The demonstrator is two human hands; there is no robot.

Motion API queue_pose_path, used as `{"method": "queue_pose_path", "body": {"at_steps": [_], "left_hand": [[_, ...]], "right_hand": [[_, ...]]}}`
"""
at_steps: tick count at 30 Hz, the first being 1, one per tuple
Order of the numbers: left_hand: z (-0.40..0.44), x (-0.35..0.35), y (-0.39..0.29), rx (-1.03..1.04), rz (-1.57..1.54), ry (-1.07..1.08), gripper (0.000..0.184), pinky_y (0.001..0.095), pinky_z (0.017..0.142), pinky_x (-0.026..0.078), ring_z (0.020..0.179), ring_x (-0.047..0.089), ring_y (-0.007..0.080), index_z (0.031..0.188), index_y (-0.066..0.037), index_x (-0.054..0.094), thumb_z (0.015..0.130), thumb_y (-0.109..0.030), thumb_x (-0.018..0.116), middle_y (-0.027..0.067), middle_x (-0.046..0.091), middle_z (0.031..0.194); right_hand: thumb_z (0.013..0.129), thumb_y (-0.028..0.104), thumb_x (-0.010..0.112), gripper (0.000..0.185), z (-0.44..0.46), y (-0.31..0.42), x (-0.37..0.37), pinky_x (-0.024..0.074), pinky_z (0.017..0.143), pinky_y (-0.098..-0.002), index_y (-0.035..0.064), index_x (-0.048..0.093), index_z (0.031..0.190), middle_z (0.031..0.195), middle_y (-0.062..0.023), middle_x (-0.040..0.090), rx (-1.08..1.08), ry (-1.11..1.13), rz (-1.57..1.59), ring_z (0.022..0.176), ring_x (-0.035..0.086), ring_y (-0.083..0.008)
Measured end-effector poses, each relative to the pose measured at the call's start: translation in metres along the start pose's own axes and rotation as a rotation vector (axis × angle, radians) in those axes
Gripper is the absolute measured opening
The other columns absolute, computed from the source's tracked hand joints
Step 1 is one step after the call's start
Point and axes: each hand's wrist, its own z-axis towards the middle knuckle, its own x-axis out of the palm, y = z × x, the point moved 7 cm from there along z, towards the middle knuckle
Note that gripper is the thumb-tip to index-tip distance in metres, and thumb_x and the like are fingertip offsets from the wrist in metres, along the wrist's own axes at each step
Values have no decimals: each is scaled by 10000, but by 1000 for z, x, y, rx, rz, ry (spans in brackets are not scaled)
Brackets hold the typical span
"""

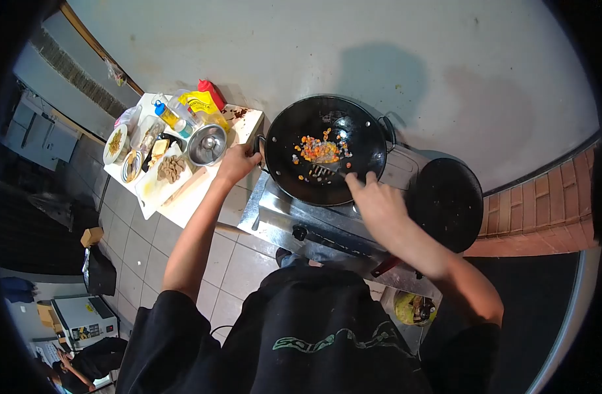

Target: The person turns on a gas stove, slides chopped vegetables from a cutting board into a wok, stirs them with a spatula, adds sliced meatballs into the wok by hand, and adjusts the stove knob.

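Note:
A large black wok [284,172] stands on the steel stove. My left hand [238,163] grips the wok's left handle [259,146]. Orange and pale diced food [321,150] lies in the middle of the wok, with a few loose bits around it. My right hand [374,200] is over the wok's lower right rim, closed round the handle of a slotted spatula [323,171]. The spatula's slotted head touches the wok just below the food.
Left of the wok, a white table [193,209] bears a metal bowl [207,145], a board with brown pieces [172,169], bottles and plates. A black pan [447,205] is at the stove's right. Another person [94,362] is at the lower left.

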Motion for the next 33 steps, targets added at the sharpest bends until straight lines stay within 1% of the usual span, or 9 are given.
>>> {"method": "queue_pose_path", "body": {"at_steps": [6,7,8,14,16,21,25,27,33], "left_hand": [[-4,3,1,-50,-9,20,368,386,772,503,823,667,338,919,45,661,789,-300,649,225,672,855],[-4,3,0,-51,-2,25,369,385,775,502,829,668,337,925,44,660,791,-299,645,224,673,865],[-5,4,0,-51,6,31,369,383,778,502,834,668,336,931,44,659,793,-298,642,223,674,875],[-6,5,4,-7,-13,-31,421,404,754,500,770,661,364,868,74,657,764,-332,627,256,648,770],[-8,4,-3,-26,-14,-7,417,407,751,500,764,658,370,875,72,657,765,-329,621,257,647,772],[-10,2,-6,-41,20,16,364,394,782,502,843,668,349,920,47,660,791,-292,637,241,668,874],[-11,4,0,-10,3,-36,392,408,724,505,738,658,363,843,64,664,753,-316,629,253,639,742],[-9,4,-2,20,-8,-63,384,411,708,505,717,653,362,827,65,661,746,-310,638,248,634,724],[-12,1,-5,-16,-25,-50,380,408,697,501,695,646,358,802,69,650,746,-307,647,243,629,707]], "right_hand": [[802,42,584,390,13,25,22,572,570,-335,4,483,1177,889,-194,614,33,39,64,707,691,-272],[813,7,523,369,21,21,29,569,589,-391,-8,451,1174,850,-220,608,48,37,118,710,680,-347],[843,43,545,360,28,14,32,573,575,-331,-14,474,1192,868,-187,626,102,28,47,720,693,-275],[803,20,559,377,18,-7,1,574,590,-349,-53,503,1168,833,-222,657,130,10,11,731,699,-293],[771,18,559,388,29,-20,0,573,628,-386,-88,530,1144,858,-251,664,128,25,93,750,695,-328],[769,60,534,351,69,-55,35,544,785,-441,-11,617,1103,995,-222,667,309,281,343,918,661,-384],[799,52,521,275,77,-45,57,539,811,-434,27,660,1035,1033,-204,663,252,157,346,968,649,-369],[823,55,517,232,80,-29,64,539,815,-439,15,673,990,1038,-214,660,103,260,268,967,652,-362],[814,45,552,222,85,-33,44,537,832,-438,10,671,998,1051,-222,655,106,358,173,995,643,-361]]}}
